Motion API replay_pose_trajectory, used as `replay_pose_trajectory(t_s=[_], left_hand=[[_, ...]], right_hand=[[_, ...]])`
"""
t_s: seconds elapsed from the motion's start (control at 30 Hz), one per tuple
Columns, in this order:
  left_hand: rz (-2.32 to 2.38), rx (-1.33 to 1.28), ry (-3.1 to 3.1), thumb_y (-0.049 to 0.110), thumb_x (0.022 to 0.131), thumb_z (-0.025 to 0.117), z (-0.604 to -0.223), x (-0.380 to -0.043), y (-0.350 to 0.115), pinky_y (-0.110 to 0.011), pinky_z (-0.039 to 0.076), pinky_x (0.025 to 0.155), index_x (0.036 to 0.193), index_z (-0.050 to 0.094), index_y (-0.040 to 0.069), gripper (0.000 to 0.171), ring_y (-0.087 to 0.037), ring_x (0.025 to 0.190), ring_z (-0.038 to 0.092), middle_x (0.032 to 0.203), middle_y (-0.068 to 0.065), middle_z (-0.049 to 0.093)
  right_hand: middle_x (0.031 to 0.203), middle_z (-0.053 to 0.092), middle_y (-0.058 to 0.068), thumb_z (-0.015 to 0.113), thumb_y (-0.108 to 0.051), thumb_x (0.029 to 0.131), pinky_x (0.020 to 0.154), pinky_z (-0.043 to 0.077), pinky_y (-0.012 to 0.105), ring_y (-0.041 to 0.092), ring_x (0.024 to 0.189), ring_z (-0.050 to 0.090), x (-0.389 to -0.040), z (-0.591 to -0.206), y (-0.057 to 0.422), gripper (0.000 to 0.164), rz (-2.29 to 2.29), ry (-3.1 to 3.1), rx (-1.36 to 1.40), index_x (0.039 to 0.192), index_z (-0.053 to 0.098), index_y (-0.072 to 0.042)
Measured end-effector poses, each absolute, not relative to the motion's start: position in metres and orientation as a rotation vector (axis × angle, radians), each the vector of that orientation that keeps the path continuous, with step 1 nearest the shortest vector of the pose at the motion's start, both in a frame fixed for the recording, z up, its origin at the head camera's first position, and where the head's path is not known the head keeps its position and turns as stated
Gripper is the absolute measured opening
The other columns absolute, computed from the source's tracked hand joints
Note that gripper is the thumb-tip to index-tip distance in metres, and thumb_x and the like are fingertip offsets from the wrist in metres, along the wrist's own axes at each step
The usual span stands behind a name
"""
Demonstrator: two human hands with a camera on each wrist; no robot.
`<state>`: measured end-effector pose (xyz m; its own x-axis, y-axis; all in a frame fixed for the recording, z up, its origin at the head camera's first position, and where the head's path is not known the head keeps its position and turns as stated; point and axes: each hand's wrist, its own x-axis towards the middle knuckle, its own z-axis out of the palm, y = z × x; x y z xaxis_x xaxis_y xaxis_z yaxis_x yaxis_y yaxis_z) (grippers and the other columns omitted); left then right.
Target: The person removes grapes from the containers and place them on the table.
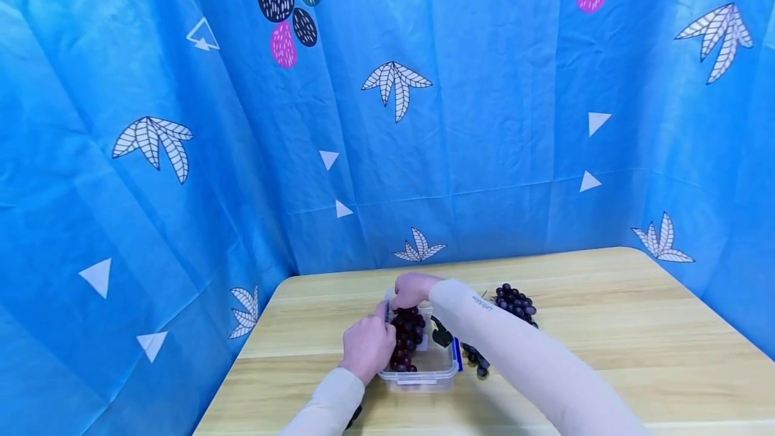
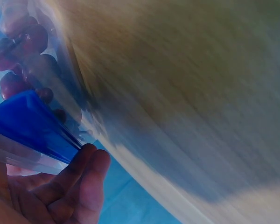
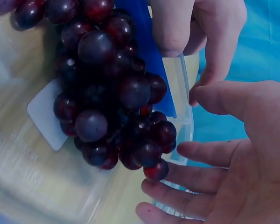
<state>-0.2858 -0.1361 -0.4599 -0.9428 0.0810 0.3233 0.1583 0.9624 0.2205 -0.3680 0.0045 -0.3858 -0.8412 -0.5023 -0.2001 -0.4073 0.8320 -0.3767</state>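
A clear plastic container point(image 1: 424, 379) stands on the table, and a bunch of red grapes point(image 1: 408, 338) lies along its left side. My left hand point(image 1: 369, 345) grips the left rim beside a blue latch point(image 2: 35, 123); in the right wrist view its thumb point(image 3: 172, 32) is over the rim, with other fingers outside. At the container's far left corner is my right hand point(image 1: 414, 289). Its fingers point(image 3: 196, 175) are spread and slightly bent, close beside the lower end of the grapes; whether they touch is unclear. Nothing is held in it.
Dark grapes point(image 1: 514, 301) lie on the wooden table point(image 1: 605, 328) right of the container, partly behind the right sleeve. More dark grapes point(image 1: 475, 358) lie close by. A white piece point(image 3: 49, 116) sits beside the red grapes. A blue patterned curtain point(image 1: 393, 173) surrounds the table's back and sides.
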Motion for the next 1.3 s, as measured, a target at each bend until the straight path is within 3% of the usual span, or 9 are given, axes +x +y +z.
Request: replay_pose_trajectory(t_s=[0.27,0.63,0.77,0.9,1.03,1.17,1.3], left_hand=[[-0.343,-0.171,-2.798,0.027,0.095,0.056,-0.461,-0.286,-0.136,-0.037,0.042,0.045,0.142,0.056,0.012,0.049,-0.018,0.054,0.054,0.078,-0.009,0.069],[-0.336,-0.180,-2.776,0.026,0.094,0.055,-0.459,-0.284,-0.135,-0.041,0.046,0.048,0.139,0.058,0.011,0.047,-0.025,0.063,0.064,0.087,-0.014,0.074],[-0.348,-0.185,-2.761,0.024,0.093,0.056,-0.459,-0.283,-0.134,-0.041,0.045,0.047,0.138,0.059,0.012,0.046,-0.026,0.061,0.064,0.084,-0.014,0.073],[-0.363,-0.185,-2.758,0.025,0.093,0.055,-0.459,-0.283,-0.133,-0.042,0.046,0.049,0.138,0.059,0.012,0.046,-0.027,0.065,0.066,0.086,-0.014,0.074],[-0.361,-0.191,-2.755,0.025,0.094,0.055,-0.460,-0.284,-0.133,-0.043,0.048,0.050,0.139,0.058,0.012,0.047,-0.029,0.069,0.069,0.089,-0.014,0.074],[-0.357,-0.182,-2.749,0.025,0.093,0.057,-0.461,-0.284,-0.133,-0.042,0.047,0.048,0.138,0.059,0.011,0.047,-0.028,0.065,0.067,0.086,-0.014,0.073],[-0.333,-0.170,-2.744,0.025,0.093,0.059,-0.462,-0.284,-0.134,-0.041,0.046,0.047,0.137,0.060,0.011,0.046,-0.027,0.062,0.065,0.084,-0.014,0.073]], right_hand=[[0.056,0.031,-0.005,0.064,-0.030,0.093,0.052,0.031,0.030,0.014,0.050,0.030,-0.368,-0.393,-0.004,0.045,-0.472,2.706,-0.602,0.058,0.039,-0.017],[0.054,0.027,-0.006,0.063,-0.026,0.095,0.054,0.033,0.028,0.012,0.049,0.027,-0.369,-0.405,-0.003,0.047,-0.501,2.683,-0.655,0.058,0.036,-0.018],[0.065,0.042,-0.005,0.063,-0.024,0.093,0.058,0.040,0.030,0.013,0.060,0.042,-0.367,-0.407,-0.003,0.031,-0.530,2.666,-0.672,0.065,0.052,-0.017],[0.086,0.060,-0.004,0.064,-0.020,0.090,0.068,0.046,0.032,0.014,0.077,0.053,-0.365,-0.408,-0.002,0.006,-0.548,2.639,-0.713,0.089,0.070,-0.018],[0.093,0.065,-0.001,0.067,-0.014,0.088,0.073,0.047,0.034,0.016,0.082,0.056,-0.363,-0.409,0.000,0.016,-0.558,2.627,-0.700,0.103,0.073,-0.016],[0.109,0.068,0.004,0.070,-0.018,0.089,0.086,0.053,0.040,0.019,0.096,0.062,-0.361,-0.407,0.000,0.030,-0.531,2.655,-0.650,0.117,0.068,-0.007],[0.108,0.068,0.004,0.072,-0.024,0.088,0.090,0.052,0.037,0.018,0.096,0.061,-0.361,-0.406,0.000,0.029,-0.465,2.667,-0.647,0.111,0.070,-0.006]])
